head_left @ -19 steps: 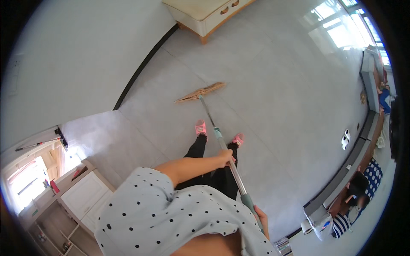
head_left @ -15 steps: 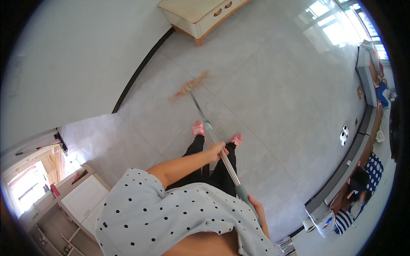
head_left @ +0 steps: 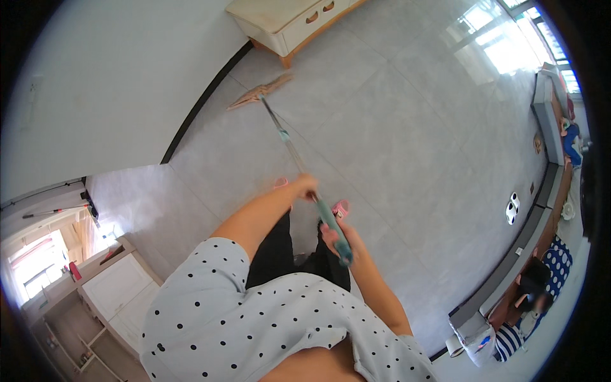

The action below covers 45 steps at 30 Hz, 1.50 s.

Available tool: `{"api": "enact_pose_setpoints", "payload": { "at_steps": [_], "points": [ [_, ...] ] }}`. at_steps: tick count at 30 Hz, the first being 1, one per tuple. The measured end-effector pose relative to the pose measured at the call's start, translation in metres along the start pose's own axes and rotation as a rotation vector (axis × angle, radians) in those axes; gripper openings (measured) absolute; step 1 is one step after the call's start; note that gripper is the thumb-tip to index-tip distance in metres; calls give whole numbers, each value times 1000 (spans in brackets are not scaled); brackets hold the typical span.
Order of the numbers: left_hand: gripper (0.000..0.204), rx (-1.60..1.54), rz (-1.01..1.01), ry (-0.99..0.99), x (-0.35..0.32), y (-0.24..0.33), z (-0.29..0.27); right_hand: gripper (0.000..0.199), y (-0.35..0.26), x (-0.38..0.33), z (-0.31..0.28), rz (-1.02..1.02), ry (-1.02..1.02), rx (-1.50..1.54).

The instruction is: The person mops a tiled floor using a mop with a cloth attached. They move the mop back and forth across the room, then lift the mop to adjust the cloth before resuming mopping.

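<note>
Ahead of my hands, the flat mop head point(head_left: 259, 94) lay on the grey tiled floor point(head_left: 407, 134), close to the black skirting point(head_left: 202, 100). My left hand point(head_left: 305, 187) was wrapped around the mop pole point(head_left: 294, 150), and my right hand point(head_left: 337, 237) was closed on its teal grip just behind. Beyond stood a low cream cabinet point(head_left: 286, 19).

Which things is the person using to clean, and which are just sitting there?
In use:
long flat mop with teal handle
left hand
right hand
grey tiled floor

Just sitting:
cream low cabinet with wooden legs
white slippers
white cupboard
</note>
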<state>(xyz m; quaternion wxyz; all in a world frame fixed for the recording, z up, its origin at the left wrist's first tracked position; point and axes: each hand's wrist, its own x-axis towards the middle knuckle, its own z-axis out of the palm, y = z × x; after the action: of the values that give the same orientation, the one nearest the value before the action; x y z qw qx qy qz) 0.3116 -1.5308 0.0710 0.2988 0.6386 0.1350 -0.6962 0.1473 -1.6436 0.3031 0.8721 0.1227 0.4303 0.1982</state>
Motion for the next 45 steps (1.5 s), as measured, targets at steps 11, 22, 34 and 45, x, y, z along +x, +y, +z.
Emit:
{"api": "enact_pose_setpoints", "payload": {
  "at_steps": [11,22,34,45],
  "points": [
    [51,-354,-20,-84,-197,1,274,37,15,-256,-74,92,403,16],
    [22,-472,170,308,-93,40,122,35,-28,-119,-19,106,263,-118],
    [29,-498,68,-19,-179,-21,233,38,47,-267,-5,-105,839,-865],
    [27,-824,310,431,-221,-81,-35,53,52,-32,103,300,83,-884]
  ]
}}
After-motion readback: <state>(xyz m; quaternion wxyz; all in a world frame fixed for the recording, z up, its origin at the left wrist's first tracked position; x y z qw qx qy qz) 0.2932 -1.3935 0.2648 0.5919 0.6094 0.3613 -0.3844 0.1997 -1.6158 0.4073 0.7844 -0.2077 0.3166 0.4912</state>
